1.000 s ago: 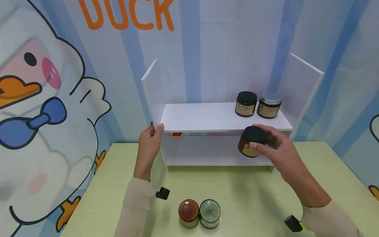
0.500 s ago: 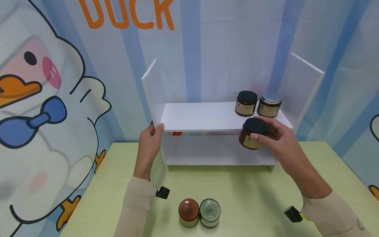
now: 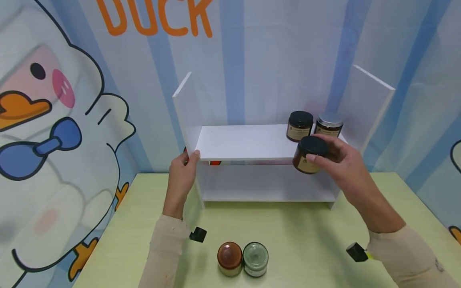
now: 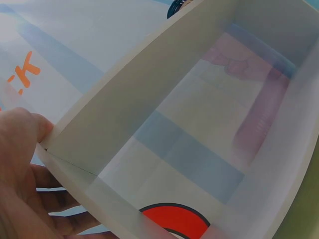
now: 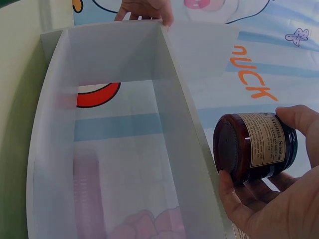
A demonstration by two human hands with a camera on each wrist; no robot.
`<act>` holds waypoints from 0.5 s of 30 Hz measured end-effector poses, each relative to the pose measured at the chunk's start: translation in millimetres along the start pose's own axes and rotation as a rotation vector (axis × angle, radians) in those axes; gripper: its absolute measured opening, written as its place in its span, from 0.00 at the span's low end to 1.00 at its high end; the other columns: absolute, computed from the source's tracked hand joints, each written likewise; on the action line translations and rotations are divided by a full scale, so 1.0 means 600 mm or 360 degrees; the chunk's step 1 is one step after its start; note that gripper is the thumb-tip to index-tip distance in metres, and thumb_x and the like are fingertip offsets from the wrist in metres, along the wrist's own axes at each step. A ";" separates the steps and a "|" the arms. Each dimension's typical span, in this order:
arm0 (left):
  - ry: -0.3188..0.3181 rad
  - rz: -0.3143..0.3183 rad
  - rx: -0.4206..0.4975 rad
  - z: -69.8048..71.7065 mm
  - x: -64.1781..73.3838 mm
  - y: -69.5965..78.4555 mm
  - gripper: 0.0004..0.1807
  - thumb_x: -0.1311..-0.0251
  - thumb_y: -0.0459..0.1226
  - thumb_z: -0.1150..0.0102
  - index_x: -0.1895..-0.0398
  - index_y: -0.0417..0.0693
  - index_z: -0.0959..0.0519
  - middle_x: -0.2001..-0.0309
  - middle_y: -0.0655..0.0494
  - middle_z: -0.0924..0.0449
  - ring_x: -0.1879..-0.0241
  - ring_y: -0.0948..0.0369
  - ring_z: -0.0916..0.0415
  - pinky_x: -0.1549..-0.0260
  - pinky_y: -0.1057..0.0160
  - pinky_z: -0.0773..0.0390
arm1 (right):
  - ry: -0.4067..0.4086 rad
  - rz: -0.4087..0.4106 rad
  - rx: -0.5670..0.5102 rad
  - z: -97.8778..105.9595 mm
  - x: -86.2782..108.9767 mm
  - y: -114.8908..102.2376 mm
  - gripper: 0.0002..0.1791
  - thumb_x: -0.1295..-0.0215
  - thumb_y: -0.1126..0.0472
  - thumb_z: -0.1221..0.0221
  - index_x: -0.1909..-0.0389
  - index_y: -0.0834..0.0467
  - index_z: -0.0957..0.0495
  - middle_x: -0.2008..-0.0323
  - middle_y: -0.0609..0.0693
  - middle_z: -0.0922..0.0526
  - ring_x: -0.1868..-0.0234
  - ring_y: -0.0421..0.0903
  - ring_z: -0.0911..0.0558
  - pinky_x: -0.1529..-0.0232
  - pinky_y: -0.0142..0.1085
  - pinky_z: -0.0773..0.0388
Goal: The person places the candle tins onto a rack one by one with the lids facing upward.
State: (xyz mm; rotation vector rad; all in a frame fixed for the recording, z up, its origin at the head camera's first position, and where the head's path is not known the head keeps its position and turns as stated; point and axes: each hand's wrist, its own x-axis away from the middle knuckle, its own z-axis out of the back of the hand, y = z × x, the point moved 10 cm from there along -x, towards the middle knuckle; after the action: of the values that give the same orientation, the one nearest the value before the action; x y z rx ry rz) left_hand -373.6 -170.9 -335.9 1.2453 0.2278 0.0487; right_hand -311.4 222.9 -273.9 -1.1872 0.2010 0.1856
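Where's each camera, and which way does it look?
Head: on the head, facing forward and down at the white shelf; left hand, right hand and sleeves show.
Left wrist: on that wrist, facing into the white shelf; left hand shows.
Right wrist: on that wrist, facing the shelf and held jar; both hands show.
Head and right wrist share the held jar.

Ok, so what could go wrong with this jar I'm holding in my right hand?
The held jar might bump the black-lidded jar or silver-lidded jar close behind it. Its base could catch the front edge of the upper shelf. If the left hand releases the unit's side, a knock might shift the unit.
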 end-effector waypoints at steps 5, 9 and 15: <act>-0.0005 0.0008 -0.0005 -0.001 0.000 -0.002 0.33 0.27 0.57 0.51 0.30 0.45 0.26 0.37 0.47 0.24 0.48 0.51 0.32 0.52 0.51 0.32 | 0.0004 -0.0020 0.0041 0.001 -0.007 0.001 0.33 0.31 0.49 0.35 0.28 0.49 0.32 0.36 0.49 0.27 0.44 0.40 0.24 0.51 0.23 0.25; -0.0005 0.0014 -0.0009 -0.001 -0.001 -0.003 0.33 0.27 0.57 0.51 0.31 0.45 0.26 0.36 0.47 0.25 0.46 0.51 0.32 0.49 0.50 0.31 | -0.0003 -0.0020 0.0083 0.001 -0.013 -0.001 0.33 0.32 0.48 0.35 0.28 0.48 0.32 0.36 0.50 0.27 0.43 0.41 0.24 0.51 0.23 0.26; -0.0007 0.0008 0.0008 -0.001 -0.001 -0.003 0.33 0.27 0.57 0.51 0.30 0.45 0.27 0.34 0.47 0.26 0.42 0.51 0.31 0.45 0.47 0.30 | -0.0040 -0.0043 0.0147 -0.004 -0.022 -0.005 0.33 0.33 0.44 0.35 0.29 0.45 0.31 0.35 0.49 0.29 0.41 0.44 0.24 0.52 0.24 0.26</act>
State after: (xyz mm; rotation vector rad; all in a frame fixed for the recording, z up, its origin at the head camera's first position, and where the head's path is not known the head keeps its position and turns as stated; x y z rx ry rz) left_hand -374.6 -170.8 -337.8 1.2506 0.2209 0.0495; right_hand -323.4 219.0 -268.8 -1.0950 0.1700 0.1659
